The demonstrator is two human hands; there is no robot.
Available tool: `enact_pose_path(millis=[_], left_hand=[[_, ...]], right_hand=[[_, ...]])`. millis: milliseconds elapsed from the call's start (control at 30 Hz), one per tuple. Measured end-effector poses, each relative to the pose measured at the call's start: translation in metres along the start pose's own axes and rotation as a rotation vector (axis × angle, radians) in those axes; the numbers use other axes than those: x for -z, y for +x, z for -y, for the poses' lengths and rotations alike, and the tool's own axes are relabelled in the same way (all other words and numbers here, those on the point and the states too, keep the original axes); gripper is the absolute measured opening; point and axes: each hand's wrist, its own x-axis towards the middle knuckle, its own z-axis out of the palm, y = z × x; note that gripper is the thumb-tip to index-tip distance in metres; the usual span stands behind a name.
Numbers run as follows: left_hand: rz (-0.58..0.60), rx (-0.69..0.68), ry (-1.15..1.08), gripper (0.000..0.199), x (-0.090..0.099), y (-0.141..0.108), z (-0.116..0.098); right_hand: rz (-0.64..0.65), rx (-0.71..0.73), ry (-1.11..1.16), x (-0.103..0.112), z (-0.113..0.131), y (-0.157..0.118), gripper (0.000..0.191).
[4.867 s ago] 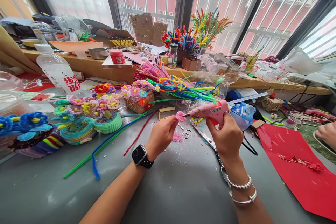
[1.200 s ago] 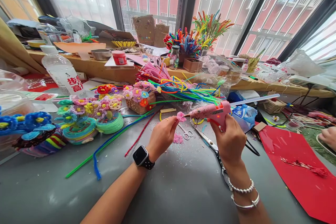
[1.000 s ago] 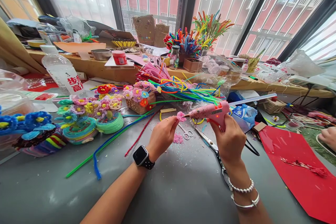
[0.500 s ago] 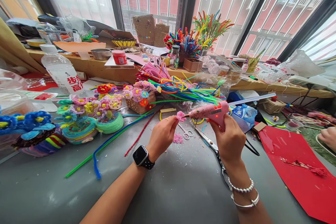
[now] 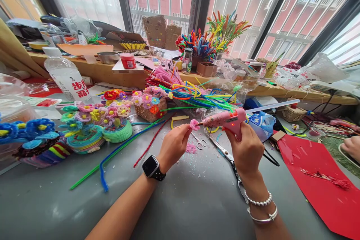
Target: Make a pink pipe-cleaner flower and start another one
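Between the fingertips of my left hand [image 5: 174, 145] is a small pink pipe-cleaner flower [image 5: 194, 124]. My right hand [image 5: 247, 148] is wrapped round the handle of a pink hot glue gun [image 5: 225, 119]. The gun's nozzle meets the flower's right side, and a long clear glue stick [image 5: 272, 105] sticks out of its back. Below the flower, small scissors [image 5: 200, 143] lie beside a patch of pink fuzz [image 5: 191, 148]. Larger scissors [image 5: 229, 156] with black handles lie partly behind my right wrist.
Pipe-cleaner flower pots [image 5: 116, 129] stand at the left, near a plastic bottle [image 5: 66, 75]. Loose green and blue pipe cleaners [image 5: 102, 172] cross the grey table [image 5: 180, 202]. A red sheet [image 5: 317, 172] lies right, with another person's hand [image 5: 351, 148] beyond it.
Almost nothing differs. The glue stick's far end sits slightly further right, and the glue gun and flower have barely shifted. Both hands keep their hold.
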Motion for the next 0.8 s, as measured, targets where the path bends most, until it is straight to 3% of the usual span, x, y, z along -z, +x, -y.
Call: enact_pose_path(millis=[633,800], left_hand=[[-0.018,0.05,0.045,0.026,-0.0072,-0.0019,0.0056],[-0.03,0.06,-0.159,0.023,-0.0026,-0.0012,0.0036]], right_hand=[[-0.064,0.052,-0.088,0.0028,0.0029,0.0017,0.033],[-0.075,0.022,-0.11,-0.0002,-0.001,0.0028,0.031]])
